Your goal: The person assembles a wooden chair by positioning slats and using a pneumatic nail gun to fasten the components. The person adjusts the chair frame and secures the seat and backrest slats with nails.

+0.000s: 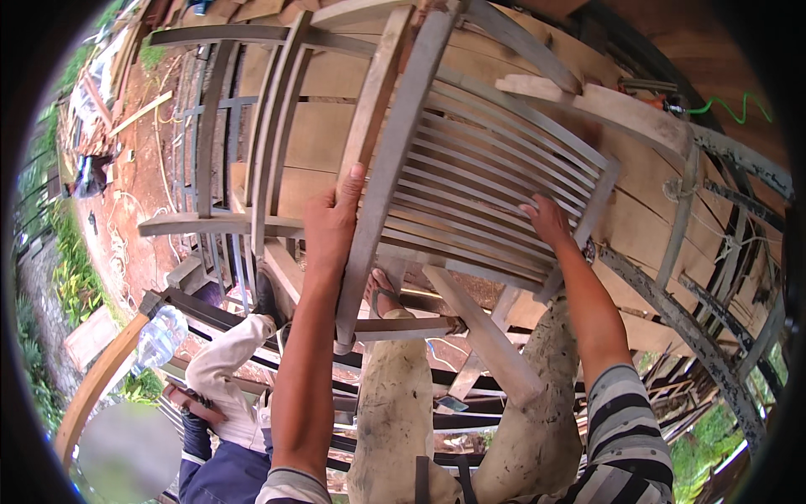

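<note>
A grey-brown wooden chair frame lies in front of me, with a slatted panel (495,181) on its right side. My left hand (330,227) is closed around a wooden rail (379,105), its thumb laid along the wood. Beside that hand a thick wooden post (388,176) runs down toward my knees. On the right part of the slats rests my right hand (550,223), its fingers curled in against them. Whatever those fingers may hold is hidden. A curved wooden arm piece (604,109) crosses above the panel.
More wooden frames (290,118) stand at the left. At lower left sits another person in light trousers (222,361), near a clear plastic bottle (159,336). Dark-spotted poles (672,302) stand at right; a green coiled hose (730,107) hangs at upper right.
</note>
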A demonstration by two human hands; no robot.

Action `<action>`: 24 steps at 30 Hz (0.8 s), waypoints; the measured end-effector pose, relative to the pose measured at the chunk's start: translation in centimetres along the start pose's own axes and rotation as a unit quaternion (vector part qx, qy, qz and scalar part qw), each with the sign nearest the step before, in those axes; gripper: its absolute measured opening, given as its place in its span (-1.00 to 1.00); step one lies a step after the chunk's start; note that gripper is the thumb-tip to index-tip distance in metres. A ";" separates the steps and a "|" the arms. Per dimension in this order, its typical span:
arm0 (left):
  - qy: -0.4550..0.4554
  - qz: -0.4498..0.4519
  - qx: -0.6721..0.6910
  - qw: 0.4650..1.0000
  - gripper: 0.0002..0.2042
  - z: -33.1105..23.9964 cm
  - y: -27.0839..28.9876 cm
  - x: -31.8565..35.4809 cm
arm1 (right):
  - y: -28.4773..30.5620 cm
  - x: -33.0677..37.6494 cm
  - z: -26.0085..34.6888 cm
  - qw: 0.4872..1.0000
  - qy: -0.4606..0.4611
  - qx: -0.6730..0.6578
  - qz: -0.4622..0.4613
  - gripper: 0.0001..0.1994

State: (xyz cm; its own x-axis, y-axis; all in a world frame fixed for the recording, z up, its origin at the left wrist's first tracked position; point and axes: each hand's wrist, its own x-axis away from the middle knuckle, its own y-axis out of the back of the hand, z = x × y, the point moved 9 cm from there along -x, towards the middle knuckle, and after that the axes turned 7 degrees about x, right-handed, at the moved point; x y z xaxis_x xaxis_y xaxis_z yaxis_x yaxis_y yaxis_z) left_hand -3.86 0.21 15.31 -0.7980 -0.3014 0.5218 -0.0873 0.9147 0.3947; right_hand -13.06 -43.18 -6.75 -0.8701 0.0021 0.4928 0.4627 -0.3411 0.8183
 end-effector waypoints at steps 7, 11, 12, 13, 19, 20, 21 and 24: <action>-0.021 0.032 -0.061 0.997 -0.14 -5.6 5.6 0.8 | 9.4 5.2 1.8 0.993 -0.017 0.065 -0.094 -0.73; 0.041 0.060 -0.046 0.996 -0.16 -10.1 9.4 5.8 | 18.1 9.4 4.6 0.992 0.004 0.080 -0.092 -0.68; 0.046 0.072 -0.038 0.996 -0.17 -10.5 10.0 7.0 | 20.6 10.3 5.3 0.988 0.001 0.119 -0.097 -0.68; 0.045 0.057 -0.016 0.997 -0.17 -10.8 10.8 8.7 | 23.2 11.3 6.0 0.982 0.000 0.158 -0.099 -0.68; 0.038 0.053 0.058 0.996 -0.17 -16.3 16.3 18.5 | 36.6 17.7 8.9 0.959 0.004 0.258 -0.115 -0.77; 0.033 0.052 0.079 0.995 -0.15 -17.2 17.5 19.8 | 38.4 18.7 10.2 0.956 0.015 0.263 -0.133 -0.78; 0.031 0.048 0.104 0.993 -0.13 -17.9 18.7 21.0 | 40.2 19.4 11.3 0.951 0.032 0.271 -0.146 -0.80; 0.036 0.050 0.161 0.985 -0.13 -19.5 23.0 23.9 | 45.0 22.6 15.3 0.933 0.057 0.309 -0.177 -0.82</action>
State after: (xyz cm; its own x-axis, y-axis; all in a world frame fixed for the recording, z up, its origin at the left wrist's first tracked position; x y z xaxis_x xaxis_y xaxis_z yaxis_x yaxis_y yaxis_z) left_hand -13.32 8.77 51.60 -0.7693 -0.2133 0.6023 -0.2044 0.9753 0.0844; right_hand -9.26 -44.12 45.72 -0.9830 -0.0995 0.1545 0.1230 0.2685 0.9554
